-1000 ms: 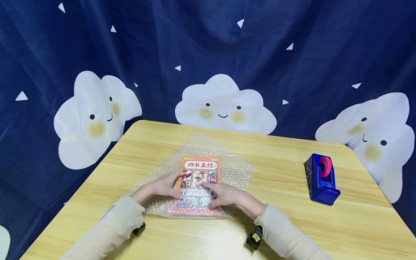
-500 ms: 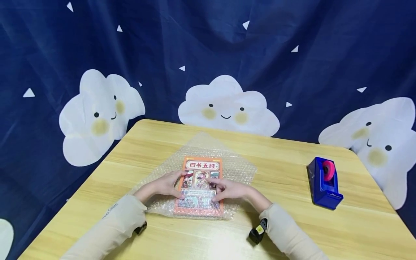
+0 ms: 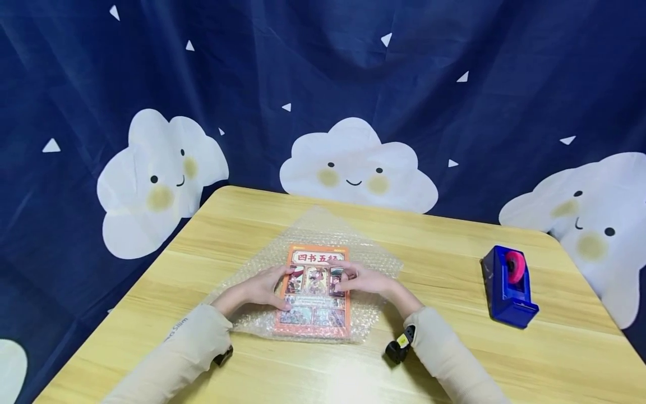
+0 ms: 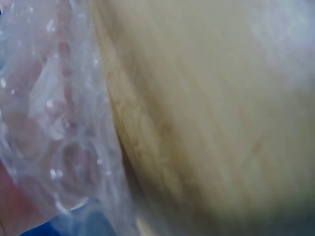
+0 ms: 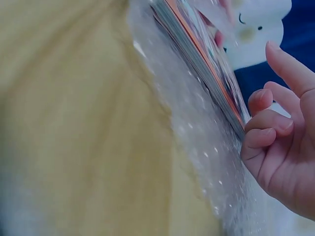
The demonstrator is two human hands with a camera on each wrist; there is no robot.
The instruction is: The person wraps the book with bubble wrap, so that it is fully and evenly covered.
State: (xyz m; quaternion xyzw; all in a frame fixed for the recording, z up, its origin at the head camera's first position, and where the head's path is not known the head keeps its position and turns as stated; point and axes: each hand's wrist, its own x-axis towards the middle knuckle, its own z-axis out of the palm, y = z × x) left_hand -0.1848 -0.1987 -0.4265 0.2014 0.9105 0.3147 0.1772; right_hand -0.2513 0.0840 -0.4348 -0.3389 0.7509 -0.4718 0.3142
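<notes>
An orange comic-style book (image 3: 315,289) lies on a sheet of bubble wrap (image 3: 373,255), whose near part is folded up over the lower cover. My left hand (image 3: 257,289) rests at the book's left edge, its thumb on the cover by the flap and a fingertip higher up. In the left wrist view, bubble wrap (image 4: 74,132) partly covers that hand. My right hand (image 3: 365,279) is at the book's right edge, index finger (image 5: 290,71) stretched out over the title and other fingers loosely bent. Nothing is between them; the book's page edges (image 5: 197,64) show beside them.
A blue tape dispenser (image 3: 510,286) with a pink roll stands on the right of the wooden table (image 3: 429,241). Behind the table hangs a dark blue curtain (image 3: 242,67) with white clouds. Black wrist cameras sit under both sleeves.
My right hand has moved up along the cover, from its lower right part to near the title. The left hand keeps its place on the book. The view has shifted slightly.
</notes>
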